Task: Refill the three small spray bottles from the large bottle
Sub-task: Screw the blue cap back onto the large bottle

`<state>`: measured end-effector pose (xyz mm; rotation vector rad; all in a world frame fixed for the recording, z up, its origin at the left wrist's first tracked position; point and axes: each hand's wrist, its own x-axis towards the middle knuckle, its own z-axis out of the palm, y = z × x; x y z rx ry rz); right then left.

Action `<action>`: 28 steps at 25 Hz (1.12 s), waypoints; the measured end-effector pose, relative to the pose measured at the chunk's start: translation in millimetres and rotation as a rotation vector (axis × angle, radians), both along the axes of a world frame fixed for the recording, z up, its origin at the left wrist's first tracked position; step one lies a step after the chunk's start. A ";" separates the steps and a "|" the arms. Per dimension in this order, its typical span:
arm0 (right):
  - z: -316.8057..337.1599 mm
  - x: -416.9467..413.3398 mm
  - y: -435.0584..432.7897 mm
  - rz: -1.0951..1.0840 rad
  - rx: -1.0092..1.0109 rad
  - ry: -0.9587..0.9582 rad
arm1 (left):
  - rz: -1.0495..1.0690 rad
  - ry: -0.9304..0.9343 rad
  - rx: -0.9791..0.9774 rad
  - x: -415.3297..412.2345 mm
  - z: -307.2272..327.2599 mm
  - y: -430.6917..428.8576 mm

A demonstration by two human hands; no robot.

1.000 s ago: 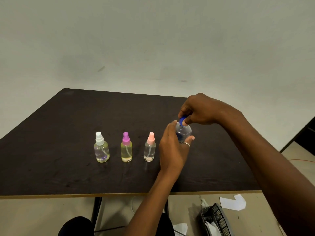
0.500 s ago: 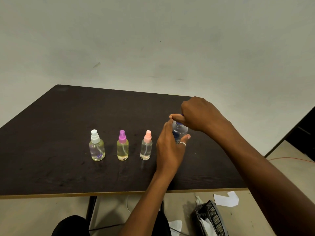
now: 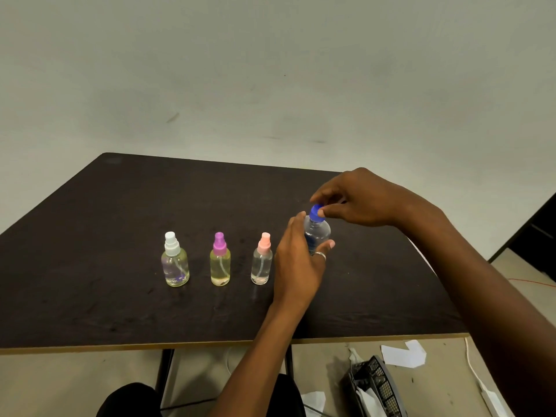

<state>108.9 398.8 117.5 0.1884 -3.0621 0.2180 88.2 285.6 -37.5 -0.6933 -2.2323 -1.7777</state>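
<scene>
Pinching the blue cap point(image 3: 315, 212) from above, the fingertips point(image 3: 324, 210) of the right hand point(image 3: 361, 200) close on it, thumb against curled forefinger, with the other fingers arched loosely over the top. The cap sits on the neck of the large bottle point(image 3: 318, 234), which stands upright on the table point(image 3: 120, 224), so its long axis runs straight down from those fingers and any twist has to turn about that vertical line. Just below, the left hand point(image 3: 296, 266) wraps the clear body of the bottle from the near left side, thumb in front and fingers curled round the back, a ring point(image 3: 320, 254) showing on one of them. This hand looks set to brace the bottle while the other works the cap, and whether the cap is already loosened cannot be told. The right wrist is bent down and the forearm comes in from the right edge of the view, while the left forearm rises from below, nearly in line with the bottle. To the left of the left hand three small bottles stand in a row, all capped: the pink-topped spray bottle point(image 3: 261, 267) nearest, then the purple-topped spray bottle point(image 3: 220, 267), then the white-topped spray bottle point(image 3: 176, 267) furthest off. The left hand is the nearer one to them for the pouring that, in my judgement, follows once the cap is off
</scene>
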 end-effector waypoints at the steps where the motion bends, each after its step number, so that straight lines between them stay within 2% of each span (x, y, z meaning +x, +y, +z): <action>1: -1.6 -0.7 -0.8 0.008 -0.008 -0.016 | 0.005 -0.004 -0.016 -0.2 0.5 -0.7; 10: -15.8 -5.2 -6.0 -0.077 0.082 0.064 | 0.001 0.028 0.017 1.3 0.7 -2.5; 19: -37.8 -11.5 -30.4 -0.284 0.367 0.240 | 0.012 0.061 0.034 3.4 1.7 -3.2; 24: -28.7 -5.2 -24.6 -0.335 0.320 0.189 | -0.010 0.047 0.046 2.0 0.8 -2.8; 28: -12.2 1.4 -13.7 -0.136 0.137 0.069 | 0.032 0.061 0.007 0.4 -1.6 -2.0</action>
